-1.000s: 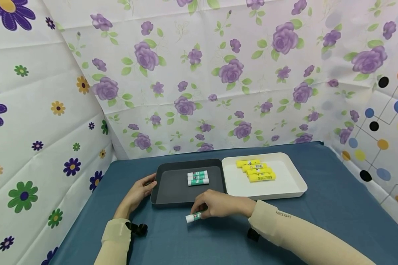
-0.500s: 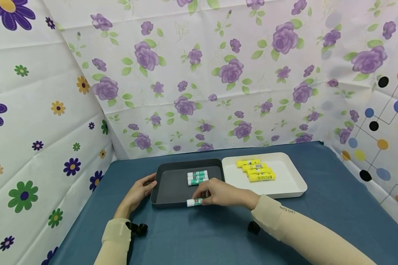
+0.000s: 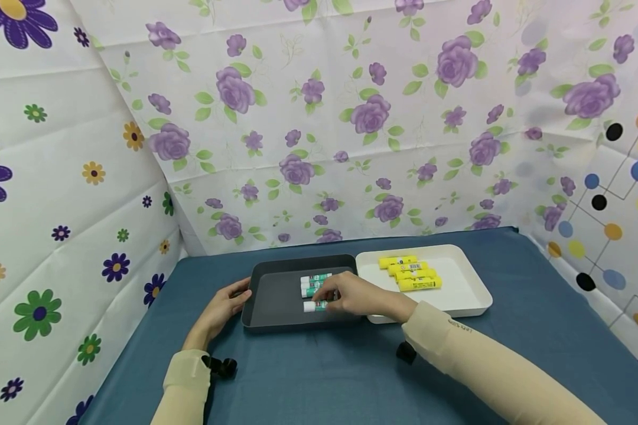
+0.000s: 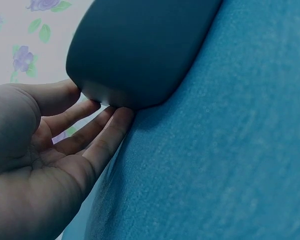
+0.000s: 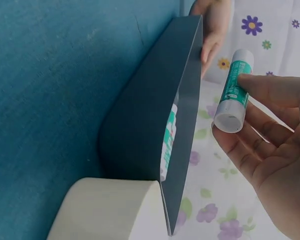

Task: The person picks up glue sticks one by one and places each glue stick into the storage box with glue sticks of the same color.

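My right hand (image 3: 351,293) pinches a white-and-green glue stick (image 3: 309,306) above the front part of the dark grey tray (image 3: 274,295). In the right wrist view the thumb presses on the green label of this glue stick (image 5: 234,90), with fingertips behind it. Several more green glue sticks (image 3: 315,278) lie side by side in the grey tray, partly covered by my right hand. My left hand (image 3: 220,310) rests at the left side of the tray. Its thumb and nearly straight fingertips touch the outer wall and rim, as the left wrist view shows.
Touching the grey tray on its right is a white tray (image 3: 459,298) with several yellow glue sticks (image 3: 420,284) in it. Both trays lie on a blue cloth (image 3: 319,378). Flower-printed sheets (image 3: 329,147) hang behind and at the left side.
My right hand has carried the glue stick away from me, from in front of the grey tray, past its near rim, to over its inside. The left hand has stayed still.
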A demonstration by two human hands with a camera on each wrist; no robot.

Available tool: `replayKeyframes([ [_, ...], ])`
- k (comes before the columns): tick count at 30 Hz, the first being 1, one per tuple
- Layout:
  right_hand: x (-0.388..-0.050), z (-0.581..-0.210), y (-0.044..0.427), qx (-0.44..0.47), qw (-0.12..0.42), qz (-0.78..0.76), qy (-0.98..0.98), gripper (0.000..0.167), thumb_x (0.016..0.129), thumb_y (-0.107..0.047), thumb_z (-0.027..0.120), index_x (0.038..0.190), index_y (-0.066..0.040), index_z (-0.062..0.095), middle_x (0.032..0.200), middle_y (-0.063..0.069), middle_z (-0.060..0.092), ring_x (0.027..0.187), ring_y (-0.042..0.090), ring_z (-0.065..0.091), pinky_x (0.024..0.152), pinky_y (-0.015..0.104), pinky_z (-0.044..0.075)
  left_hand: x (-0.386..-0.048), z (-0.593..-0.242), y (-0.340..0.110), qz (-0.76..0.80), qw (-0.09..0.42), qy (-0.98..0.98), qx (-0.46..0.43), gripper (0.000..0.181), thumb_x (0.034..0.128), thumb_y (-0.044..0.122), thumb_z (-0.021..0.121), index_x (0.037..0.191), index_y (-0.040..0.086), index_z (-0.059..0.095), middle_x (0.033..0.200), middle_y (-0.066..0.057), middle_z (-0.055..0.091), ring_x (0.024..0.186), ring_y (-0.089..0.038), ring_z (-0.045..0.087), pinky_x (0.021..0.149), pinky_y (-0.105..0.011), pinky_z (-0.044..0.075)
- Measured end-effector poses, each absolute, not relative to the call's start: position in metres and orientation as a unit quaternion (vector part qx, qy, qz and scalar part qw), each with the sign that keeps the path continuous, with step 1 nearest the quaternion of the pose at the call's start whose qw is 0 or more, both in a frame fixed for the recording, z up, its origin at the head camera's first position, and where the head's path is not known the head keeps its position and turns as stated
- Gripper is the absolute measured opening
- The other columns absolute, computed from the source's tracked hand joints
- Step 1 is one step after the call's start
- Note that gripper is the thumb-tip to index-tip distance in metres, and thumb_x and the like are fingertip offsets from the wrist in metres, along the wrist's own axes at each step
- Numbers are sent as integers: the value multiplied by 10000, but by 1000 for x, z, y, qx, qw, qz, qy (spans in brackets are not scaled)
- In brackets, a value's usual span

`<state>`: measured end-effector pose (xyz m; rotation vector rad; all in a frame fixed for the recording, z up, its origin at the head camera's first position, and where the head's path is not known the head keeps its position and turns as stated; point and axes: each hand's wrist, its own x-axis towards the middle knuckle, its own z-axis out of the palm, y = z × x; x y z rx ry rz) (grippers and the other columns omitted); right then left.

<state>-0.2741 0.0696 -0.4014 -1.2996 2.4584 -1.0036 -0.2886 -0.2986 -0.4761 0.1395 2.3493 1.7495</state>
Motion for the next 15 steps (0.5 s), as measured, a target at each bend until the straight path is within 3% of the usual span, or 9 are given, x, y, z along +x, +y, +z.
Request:
replayKeyframes([
  [15,-293,-392,58,-430,88,-304,845,266,972,-34,724,1228,-93,773,1096,-12,733,944,91,657,825,256,574,-289,-476,-299,591,104,798,50,604,1116,216,532,1647,55,292,1600,-243,349,1490,-413,353,1224,-587,300],
])
